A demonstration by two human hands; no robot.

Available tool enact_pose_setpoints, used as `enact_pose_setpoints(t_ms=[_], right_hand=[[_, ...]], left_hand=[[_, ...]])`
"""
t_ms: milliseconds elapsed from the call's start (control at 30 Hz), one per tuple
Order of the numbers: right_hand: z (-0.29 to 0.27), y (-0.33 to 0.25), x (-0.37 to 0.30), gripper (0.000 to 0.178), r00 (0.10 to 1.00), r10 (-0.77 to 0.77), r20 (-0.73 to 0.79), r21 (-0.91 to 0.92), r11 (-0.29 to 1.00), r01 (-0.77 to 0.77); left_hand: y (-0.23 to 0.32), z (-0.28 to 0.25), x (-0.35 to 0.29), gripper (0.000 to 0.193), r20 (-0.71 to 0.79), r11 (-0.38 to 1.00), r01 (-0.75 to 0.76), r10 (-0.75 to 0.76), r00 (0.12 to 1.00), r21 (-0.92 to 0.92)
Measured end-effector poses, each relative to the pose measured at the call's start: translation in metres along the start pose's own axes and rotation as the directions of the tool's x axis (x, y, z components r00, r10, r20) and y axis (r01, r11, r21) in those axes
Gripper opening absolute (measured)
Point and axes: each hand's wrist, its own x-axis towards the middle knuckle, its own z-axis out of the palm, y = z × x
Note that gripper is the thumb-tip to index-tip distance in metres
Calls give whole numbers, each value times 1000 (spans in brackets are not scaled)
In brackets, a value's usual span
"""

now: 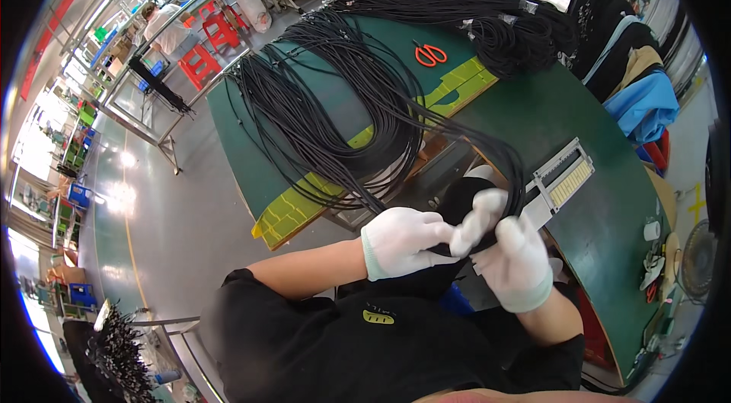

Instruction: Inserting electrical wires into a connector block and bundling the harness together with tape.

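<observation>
A thick bundle of thin black cables (339,133) hangs in a loop from the green table, and its two ends run to my hands. My left hand (407,243), in a white glove, is closed round the end that comes down at the left. The other end bends over at the right and passes into my right hand (519,264), also gloved in white, with the fingers curled round it. Between the hands, blurred gloved fingers lie against the cables; which hand they belong to I cannot tell. The two hands nearly touch, in front of my body.
Orange-handled scissors (430,55) lie on the green table (586,110) near yellow tape (464,86). Coiled black cables (510,41) are heaped at the back. A metal frame with a pale yellow block (567,178) sits at right. A person (167,28) is far left, near red stools (199,66).
</observation>
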Motion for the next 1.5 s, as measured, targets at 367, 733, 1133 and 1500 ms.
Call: enact_pose_setpoints(t_ms=[367,733,1133,1500], right_hand=[[-47,-35,-56,37,992,-17,-128,-107,994,3],[-55,-84,-93,48,995,-6,-96,-132,991,-6],[-123,-132,-125,41,969,-238,-59,-199,954,222],[-182,-133,-117,26,928,-240,-287,-82,971,225]], left_hand=[[-41,10,24,36,-206,984,-10,48,977,178],[-71,11,81,32,272,841,-155,9,962,518],[-126,-76,70,19,81,672,-104,66,995,733],[-149,-222,71,52,-148,329,262,-331,932,907]])
